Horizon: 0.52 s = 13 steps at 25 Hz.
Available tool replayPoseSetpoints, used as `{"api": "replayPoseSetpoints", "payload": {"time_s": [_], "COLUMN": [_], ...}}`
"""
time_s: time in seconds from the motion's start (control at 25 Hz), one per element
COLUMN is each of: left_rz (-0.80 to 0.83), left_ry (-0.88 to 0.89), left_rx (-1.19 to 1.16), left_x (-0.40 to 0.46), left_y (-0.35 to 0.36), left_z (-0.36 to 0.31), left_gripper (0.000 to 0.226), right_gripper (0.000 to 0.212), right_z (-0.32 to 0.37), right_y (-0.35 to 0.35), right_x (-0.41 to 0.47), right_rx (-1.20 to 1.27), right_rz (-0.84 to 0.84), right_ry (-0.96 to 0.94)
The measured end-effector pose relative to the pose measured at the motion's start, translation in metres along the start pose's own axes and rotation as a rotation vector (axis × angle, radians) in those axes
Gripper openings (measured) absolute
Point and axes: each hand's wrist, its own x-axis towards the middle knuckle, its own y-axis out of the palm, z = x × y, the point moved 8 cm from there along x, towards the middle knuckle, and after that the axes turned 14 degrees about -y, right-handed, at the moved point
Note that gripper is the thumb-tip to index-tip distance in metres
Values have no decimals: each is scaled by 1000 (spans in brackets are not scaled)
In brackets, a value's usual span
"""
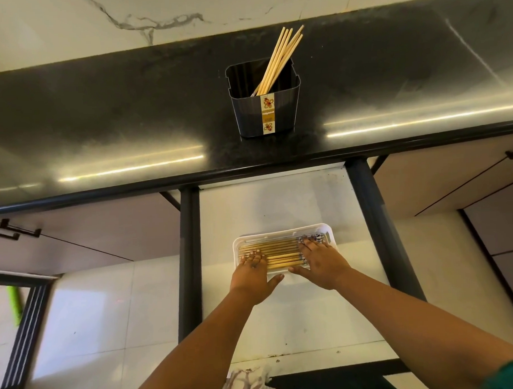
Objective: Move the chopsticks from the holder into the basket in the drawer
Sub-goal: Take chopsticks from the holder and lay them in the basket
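Note:
A black holder (pixel 265 112) with a flowered label stands on the dark countertop (pixel 101 121), and several wooden chopsticks (pixel 282 55) lean out of it to the upper right. Below, in the open white drawer (pixel 279 205), lies a white basket (pixel 282 232) with several chopsticks (pixel 277 253) laid side by side. My left hand (pixel 252 277) lies flat on the left ends of those chopsticks with straight fingers. At their right ends, my right hand (pixel 320 263) presses down with its fingers spread flat.
Dark drawer rails (pixel 189 255) run along both sides of the drawer. Closed cabinet fronts with black handles (pixel 15 229) flank it. A marble wall (pixel 127 21) rises behind the counter. A patterned cloth (pixel 250 382) shows at the bottom edge.

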Motion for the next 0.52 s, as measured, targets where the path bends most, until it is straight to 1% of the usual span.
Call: {"api": "replayPoseSetpoints", "payload": {"time_s": [0.08,0.16,0.32,0.4,0.52], "left_rz": [-28,-40,-77,-89,-157], "left_ry": [10,8,-5,4,-9], "left_rx": [-20,-33,-6,-15,-30], "left_x": [-6,-9,-10,-13,-14], "left_y": [-2,-4,-10,-11,-16], "left_z": [-2,-4,-7,-9,-7], "left_gripper": [68,62,61,60,58], "right_gripper": [79,71,59,54,51], "right_z": [1,3,7,7,5], "right_y": [2,6,-2,-3,-1], "right_x": [-5,-9,-10,-12,-14], "right_rx": [46,44,-16,-37,24], "right_rz": [-7,32,1,16,26], "right_ry": [-18,-29,-30,-33,-28]}}
